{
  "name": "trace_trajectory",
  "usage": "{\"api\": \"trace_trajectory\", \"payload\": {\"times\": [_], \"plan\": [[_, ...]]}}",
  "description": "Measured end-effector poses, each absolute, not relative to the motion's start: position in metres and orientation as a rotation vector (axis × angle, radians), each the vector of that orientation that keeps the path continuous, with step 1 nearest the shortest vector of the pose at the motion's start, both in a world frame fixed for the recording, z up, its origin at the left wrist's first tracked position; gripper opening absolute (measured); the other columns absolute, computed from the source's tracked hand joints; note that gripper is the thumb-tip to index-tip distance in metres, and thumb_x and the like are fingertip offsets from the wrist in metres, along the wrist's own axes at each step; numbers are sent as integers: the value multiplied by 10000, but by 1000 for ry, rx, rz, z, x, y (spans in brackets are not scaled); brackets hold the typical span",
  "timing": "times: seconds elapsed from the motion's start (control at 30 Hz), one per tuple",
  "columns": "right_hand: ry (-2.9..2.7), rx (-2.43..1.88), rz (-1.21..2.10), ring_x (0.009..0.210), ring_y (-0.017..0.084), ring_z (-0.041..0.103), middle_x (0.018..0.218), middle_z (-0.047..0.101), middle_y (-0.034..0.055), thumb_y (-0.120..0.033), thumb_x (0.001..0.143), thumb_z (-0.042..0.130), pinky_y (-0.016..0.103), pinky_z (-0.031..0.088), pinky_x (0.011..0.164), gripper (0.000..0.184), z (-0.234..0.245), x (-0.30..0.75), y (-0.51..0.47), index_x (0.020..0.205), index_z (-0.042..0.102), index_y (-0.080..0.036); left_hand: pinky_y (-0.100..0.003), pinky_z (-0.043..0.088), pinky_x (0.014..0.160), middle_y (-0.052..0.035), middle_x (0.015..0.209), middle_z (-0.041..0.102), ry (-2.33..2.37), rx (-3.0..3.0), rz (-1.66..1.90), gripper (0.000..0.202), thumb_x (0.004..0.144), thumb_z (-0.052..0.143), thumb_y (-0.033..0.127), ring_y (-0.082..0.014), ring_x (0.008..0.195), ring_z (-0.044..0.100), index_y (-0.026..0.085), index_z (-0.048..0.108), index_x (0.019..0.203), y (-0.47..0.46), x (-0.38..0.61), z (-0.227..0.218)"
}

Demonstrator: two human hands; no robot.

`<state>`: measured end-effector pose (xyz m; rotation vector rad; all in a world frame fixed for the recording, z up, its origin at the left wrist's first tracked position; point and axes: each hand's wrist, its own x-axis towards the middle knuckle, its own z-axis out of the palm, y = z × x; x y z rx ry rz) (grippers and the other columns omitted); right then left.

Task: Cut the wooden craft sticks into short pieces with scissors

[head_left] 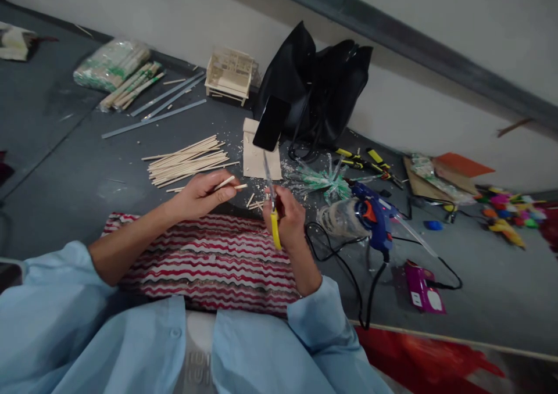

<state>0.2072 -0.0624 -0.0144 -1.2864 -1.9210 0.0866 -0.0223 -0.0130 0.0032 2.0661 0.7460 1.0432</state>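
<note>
light blue shirt (pixel 122 347), open front, wide sleeves (pixel 56 275), round button (pixel 175 333); grey top (pixel 199 327) beneath, squarish print (pixel 198 368).

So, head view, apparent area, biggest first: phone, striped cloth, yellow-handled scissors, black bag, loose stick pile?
1. Striped cloth, partly under the forearms
2. Black bag
3. Loose stick pile
4. Phone
5. Yellow-handled scissors, visible part only; right hand hides some

"Location, stick pile (pixel 187 164)?"
"On the counter (pixel 87 167), left of the phone (pixel 271 124). Bag (pixel 340 80): behind the phone."
"Glue gun (pixel 381 231)?"
"Right of the phone, beside the jar (pixel 337 218). Miniature model (pixel 229 81): behind the stick pile."
</note>
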Motion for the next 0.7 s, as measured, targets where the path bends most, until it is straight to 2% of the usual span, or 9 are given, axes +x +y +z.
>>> {"api": "trace_trajectory", "payload": {"times": [0.2,0.37,0.7], "plan": [[-2042,-1251,80,821,194,629,913,668,54,-178,820,565,335,541,771,348,-16,209,-61,1166,594,-204,-196,447,610,-34,713,649,664,2002,1108,323,959,520,403,-105,645,573,127,684,924,-11,-21,-3],[-2142,-1247,100,886,220,611,945,651,62,-182,797,567,349,523,795,396,-14,206,-63,1191,594,-215,-210,461,589,-53,702,680,651,1987,1125,370,954,519,437,-119,623,603,128,695,850,-10,-20,-6],[-2206,-1247,104,878,230,592,917,620,66,-178,780,572,354,504,789,414,-9,206,-64,1193,598,-197,-191,478,610,-85,770,726,641,2078,1070,409,970,481,446,-128,676,657,113,714,936,-11,-21,-6]]}}
